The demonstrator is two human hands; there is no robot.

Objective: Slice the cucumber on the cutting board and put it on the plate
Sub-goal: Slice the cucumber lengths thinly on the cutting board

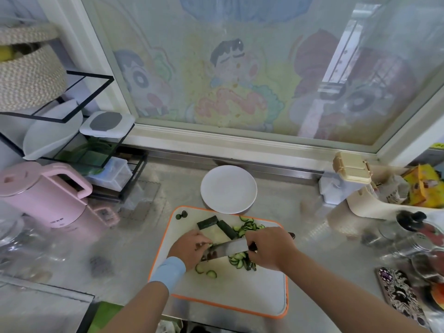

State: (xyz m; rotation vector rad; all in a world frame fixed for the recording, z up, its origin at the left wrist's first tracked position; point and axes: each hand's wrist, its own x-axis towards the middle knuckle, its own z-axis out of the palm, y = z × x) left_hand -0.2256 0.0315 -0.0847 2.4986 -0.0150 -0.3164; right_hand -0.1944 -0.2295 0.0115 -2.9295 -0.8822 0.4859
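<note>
Mid-slice, centre frame: right grip (269,251) closed on knife (228,247) handle, left grip (189,248) curled over cucumber (211,245) on cutting board (240,289).
Slices (239,259) thin, wet, probably slippery; scoop, don't pinch.

Pink kettle (45,191) left; patterned phone (400,295) right; cream container (352,170) behind.

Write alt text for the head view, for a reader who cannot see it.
A person's right hand grips a knife over a cucumber that the left hand pins on an orange-rimmed cutting board. Cut slices lie beside the blade and further back; a white plate behind the board holds none yet.
</note>
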